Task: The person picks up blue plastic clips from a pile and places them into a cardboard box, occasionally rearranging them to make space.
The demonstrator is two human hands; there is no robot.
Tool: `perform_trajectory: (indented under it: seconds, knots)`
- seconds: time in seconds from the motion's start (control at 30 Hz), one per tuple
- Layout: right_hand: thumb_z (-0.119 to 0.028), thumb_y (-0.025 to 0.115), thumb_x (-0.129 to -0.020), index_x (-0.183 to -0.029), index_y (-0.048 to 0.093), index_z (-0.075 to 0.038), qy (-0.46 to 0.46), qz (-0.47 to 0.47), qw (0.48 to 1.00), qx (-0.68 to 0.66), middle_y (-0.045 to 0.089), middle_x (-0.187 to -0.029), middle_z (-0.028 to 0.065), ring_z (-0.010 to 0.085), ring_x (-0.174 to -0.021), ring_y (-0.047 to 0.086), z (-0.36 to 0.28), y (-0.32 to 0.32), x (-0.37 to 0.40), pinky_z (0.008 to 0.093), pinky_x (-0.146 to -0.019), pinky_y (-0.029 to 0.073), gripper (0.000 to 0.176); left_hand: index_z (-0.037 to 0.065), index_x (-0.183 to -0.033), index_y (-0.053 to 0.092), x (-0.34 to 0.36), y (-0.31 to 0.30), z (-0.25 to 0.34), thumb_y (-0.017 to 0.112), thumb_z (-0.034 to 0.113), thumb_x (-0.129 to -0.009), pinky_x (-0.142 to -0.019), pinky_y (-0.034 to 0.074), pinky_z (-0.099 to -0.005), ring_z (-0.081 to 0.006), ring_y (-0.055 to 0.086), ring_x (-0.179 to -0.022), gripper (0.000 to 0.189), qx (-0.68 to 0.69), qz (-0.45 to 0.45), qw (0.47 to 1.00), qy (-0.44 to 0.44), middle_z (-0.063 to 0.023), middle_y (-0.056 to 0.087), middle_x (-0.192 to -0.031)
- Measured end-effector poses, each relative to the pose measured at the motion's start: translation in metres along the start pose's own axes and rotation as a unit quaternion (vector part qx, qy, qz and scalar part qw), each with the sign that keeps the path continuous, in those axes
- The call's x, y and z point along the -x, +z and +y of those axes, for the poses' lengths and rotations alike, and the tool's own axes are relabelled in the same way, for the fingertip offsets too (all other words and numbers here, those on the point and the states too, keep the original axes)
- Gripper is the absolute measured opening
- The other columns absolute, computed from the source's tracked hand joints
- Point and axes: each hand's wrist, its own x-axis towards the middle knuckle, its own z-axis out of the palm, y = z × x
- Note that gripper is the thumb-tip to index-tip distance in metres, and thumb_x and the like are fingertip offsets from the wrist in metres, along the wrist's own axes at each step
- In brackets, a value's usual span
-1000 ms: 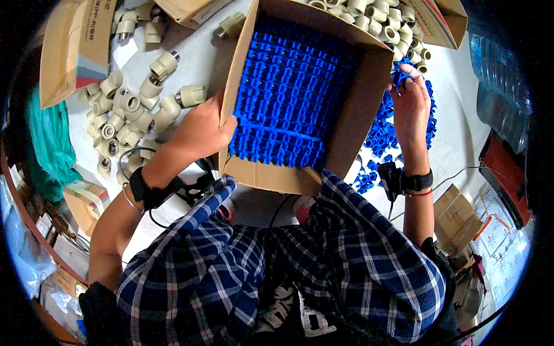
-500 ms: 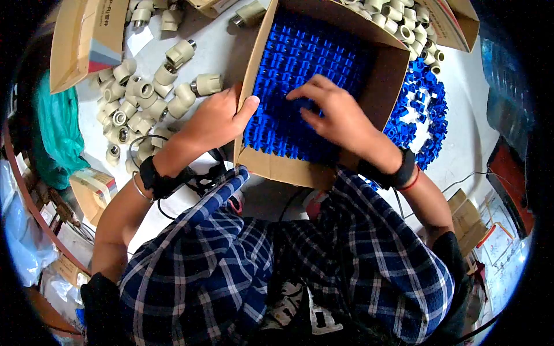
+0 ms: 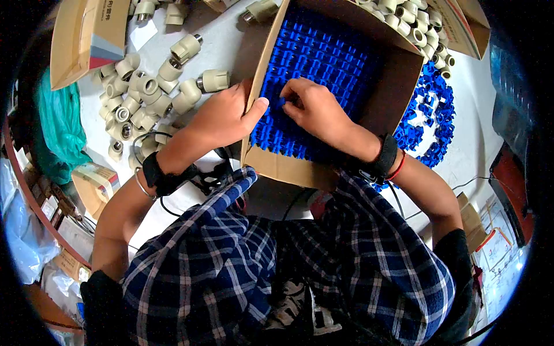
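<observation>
A cardboard box [image 3: 288, 167] rests tilted against my knees, lined with tight rows of small blue plastic clips [image 3: 323, 55]. My left hand [image 3: 222, 115] grips the box's left wall, thumb over the rim and fingers outside. Inside the box, my right hand [image 3: 317, 109] is closed in a pinch above the clips. A bit of blue shows at its fingertips, apparently one clip [image 3: 282, 101]; the fingers partly cover it.
Beige pipe fittings [image 3: 147, 98], some with metal ends, lie left of the box. More beige fittings [image 3: 418, 26] are heaped at the upper right. Loose blue clips [image 3: 430, 112] lie right of the box. Another carton [image 3: 86, 40] stands at the upper left, above a green bag [image 3: 60, 127].
My right hand has moved slightly left, and its spread fingers have come together in a pinch. My left hand stays on the box wall; the box appears shifted slightly right in view.
</observation>
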Motion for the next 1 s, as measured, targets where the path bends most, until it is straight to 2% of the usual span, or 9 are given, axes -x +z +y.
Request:
perform_trajectory:
  seconds: [0.17, 0.4, 0.6, 0.7, 1.0]
  knots:
    - [-0.009, 0.065, -0.077, -0.093, 0.058, -0.001, -0.029, -0.027, 0.999, 0.005, 0.059, -0.091, 0.0208, 0.0388, -0.084, 0.061, 0.0, 0.001, -0.001, 0.0449, -0.075, 0.05, 0.02, 0.001, -0.107, 0.051, 0.0, 0.001, -0.005, 0.05, 0.032, -0.093, -0.076, 0.048, -0.0501, -0.0454, 0.058, -0.088, 0.034, 0.012, 0.006, 1.0, 0.012, -0.025, 0.061, -0.097]
    - [-0.011, 0.068, -0.076, -0.094, 0.058, -0.001, -0.008, -0.056, 0.998, 0.0, 0.059, -0.09, 0.0192, 0.0378, -0.085, 0.061, -0.001, 0.003, -0.001, 0.0442, -0.076, 0.05, 0.023, 0.001, -0.107, 0.052, 0.0, 0.002, -0.007, 0.053, 0.032, -0.091, -0.075, 0.049, -0.0491, -0.0452, 0.059, -0.087, 0.036, 0.021, 0.016, 0.999, 0.022, -0.0242, 0.061, -0.095]
    - [-0.011, 0.068, -0.076, -0.095, 0.058, -0.001, -0.016, -0.057, 0.998, -0.011, 0.059, -0.09, 0.0201, 0.0382, -0.085, 0.061, -0.002, 0.005, 0.0, 0.0438, -0.076, 0.05, 0.024, 0.001, -0.108, 0.051, 0.0, 0.002, -0.01, 0.053, 0.033, -0.09, -0.075, 0.049, -0.0489, -0.045, 0.059, -0.086, 0.036, 0.021, 0.011, 1.0, 0.02, -0.0242, 0.061, -0.095]
    - [-0.011, 0.068, -0.077, -0.096, 0.058, -0.001, 0.01, -0.06, 0.998, -0.025, 0.06, -0.09, 0.0203, 0.0383, -0.086, 0.061, -0.002, 0.007, 0.001, 0.0433, -0.077, 0.05, 0.024, 0.001, -0.108, 0.051, 0.0, 0.001, -0.008, 0.053, 0.033, -0.09, -0.075, 0.049, -0.0489, -0.0449, 0.059, -0.086, 0.037, 0.029, -0.001, 1.0, 0.004, -0.0243, 0.061, -0.095]
    - [-0.008, 0.066, -0.078, -0.095, 0.056, -0.003, -0.017, -0.026, 0.999, -0.035, 0.057, -0.092, 0.0184, 0.0392, -0.087, 0.059, -0.003, 0.013, 0.006, 0.0446, -0.077, 0.049, 0.02, 0.001, -0.109, 0.05, 0.0, 0.002, -0.009, 0.053, 0.031, -0.091, -0.077, 0.048, -0.0479, -0.0444, 0.059, -0.09, 0.036, 0.031, 0.002, 0.999, 0.02, -0.0243, 0.061, -0.096]
